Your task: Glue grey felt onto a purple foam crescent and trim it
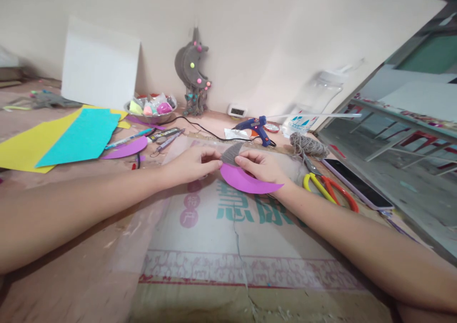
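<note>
- As both arms reach over a cluttered desk (89, 275), a person holds a purple crescent (250, 180), its far part wrapped in grey yarn (231, 154), above a printed sheet (200, 261).
- The left hand (196, 165) pinches the crescent's left edge, thumb against fingers, where wrapping meets bare purple.
- The right hand (262, 165) pinches the wrapped part from the right, the bare tip curving past its near side.
- A thin grey strand (237, 247) runs over the sheet toward the near side.
- Beyond the hands lies a blue glue gun (254, 123); to the right are a yarn ball (310, 144), scissors (314, 171) with yellow and orange handles, and a phone (357, 182).
- At left, a teal sheet (80, 140) overlaps yellow sheets (28, 144), near a filled bowl (150, 119).
- On the far wall (250, 37), a grey crescent ornament (183, 63) bears colored balls.
</note>
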A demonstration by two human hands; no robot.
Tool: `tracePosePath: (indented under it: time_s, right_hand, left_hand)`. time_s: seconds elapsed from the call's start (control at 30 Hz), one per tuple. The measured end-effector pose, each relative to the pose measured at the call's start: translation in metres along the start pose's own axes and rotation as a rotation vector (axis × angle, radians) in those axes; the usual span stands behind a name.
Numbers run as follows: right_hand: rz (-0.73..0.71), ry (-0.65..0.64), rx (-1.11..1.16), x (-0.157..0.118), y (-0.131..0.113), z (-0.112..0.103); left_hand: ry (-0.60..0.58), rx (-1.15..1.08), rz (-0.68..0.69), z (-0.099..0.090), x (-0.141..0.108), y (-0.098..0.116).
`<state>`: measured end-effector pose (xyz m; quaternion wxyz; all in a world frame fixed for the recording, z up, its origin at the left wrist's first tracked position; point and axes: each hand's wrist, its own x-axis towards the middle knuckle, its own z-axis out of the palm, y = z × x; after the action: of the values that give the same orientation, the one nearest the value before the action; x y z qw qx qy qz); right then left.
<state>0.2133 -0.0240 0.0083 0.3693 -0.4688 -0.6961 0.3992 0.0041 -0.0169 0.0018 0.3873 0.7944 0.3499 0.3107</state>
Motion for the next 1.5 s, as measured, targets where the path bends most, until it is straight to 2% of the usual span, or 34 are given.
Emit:
tracePosePath:
  time_s: [0.3,0.47,0.63,0.7,0.9,1.07,1.37,1.5]
  right_hand:
    - [0.073,-0.06,0.106,-0.0083,-0.0033,0.0048]
    - [0.039,-0.059,0.044,-0.0097,-0.0026,0.0067]
    - [0.039,-0.09,0.025,-0.0094,0.0009,0.0065]
    - [0.013,-0.097,0.031,-0.0085,0.0026,0.0062]
    - [-0.061,-0.128,0.076,-0.0055,0.0058,0.0062]
    - [-0.024,-0.142,0.052,-0.0044,0.0054,0.0066]
    - [0.017,-0.098,0.069,-0.0051,0.0048,0.0071]
    - [0.036,-0.097,0.067,-0.0057,0.0045,0.0065]
  left_hand:
    - [-0.025,-0.098,-0.082,-0.0006,0.002,-0.0032]
    - [0.062,-0.169,-0.103,0.0002,0.002,0.0]
    - [-0.011,-0.036,-0.085,-0.0012,0.0014,0.0021]
    - [-0.005,-0.023,-0.085,-0.0017,0.0014,0.0011]
    - [0.043,-0.128,-0.108,-0.0021,0.0007,-0.0009]
    - [0.066,-0.146,-0.106,-0.0017,0.0003,-0.0001]
    - [0.019,-0.206,-0.107,-0.0026,-0.0006,0.0055]
    - [0.096,-0.373,-0.073,-0.0017,0.0005,0.0053]
